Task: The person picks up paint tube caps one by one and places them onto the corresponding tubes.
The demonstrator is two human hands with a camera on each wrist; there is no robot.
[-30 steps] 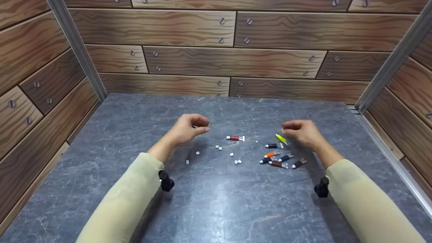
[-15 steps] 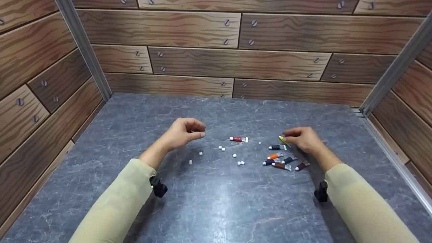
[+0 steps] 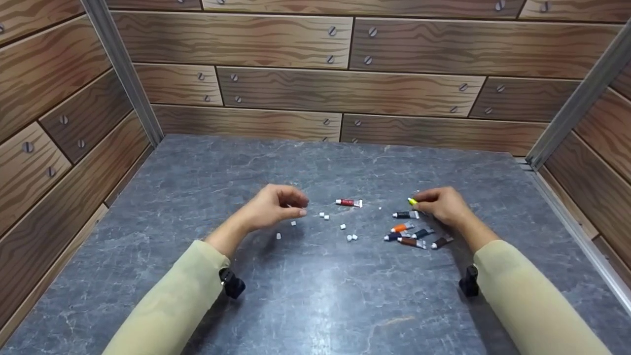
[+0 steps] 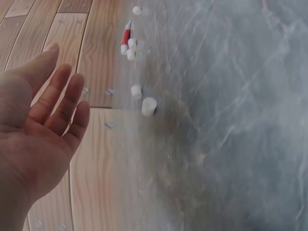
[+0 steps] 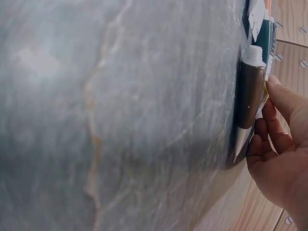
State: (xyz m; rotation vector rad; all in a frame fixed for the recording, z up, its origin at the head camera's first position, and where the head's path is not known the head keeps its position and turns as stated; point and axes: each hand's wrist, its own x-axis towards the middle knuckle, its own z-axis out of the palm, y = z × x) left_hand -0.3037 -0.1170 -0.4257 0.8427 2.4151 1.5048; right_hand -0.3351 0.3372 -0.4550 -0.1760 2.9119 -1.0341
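My right hand (image 3: 443, 204) pinches a small yellow-green paint tube (image 3: 412, 201) between thumb and fingers, its white tip pointing left. Most of that tube is hidden by the fingers. My left hand (image 3: 276, 207) hovers holding nothing, fingers relaxed and palm seen in the left wrist view (image 4: 38, 125). Near and below it lie several loose white caps (image 4: 149, 106). Between the hands rests a red paint tube (image 3: 348, 202). Just below the right hand are a black tube (image 3: 405, 215), an orange tube (image 3: 402, 227) and a dark brown tube (image 5: 250, 91) with a bare threaded white neck.
A reddish-brown tube (image 3: 410, 242), a navy tube (image 3: 394, 236) and a dark green tube (image 3: 422, 233) lie close together. More white caps (image 3: 351, 237) are scattered mid-table. Wood-patterned walls (image 3: 276, 88) enclose the grey marbled table (image 3: 315, 296) at the back and sides.
My right hand has come down onto the yellow-green tube and now pinches it. My left hand has shifted slightly and lowered toward the white caps. The other tubes stay put.
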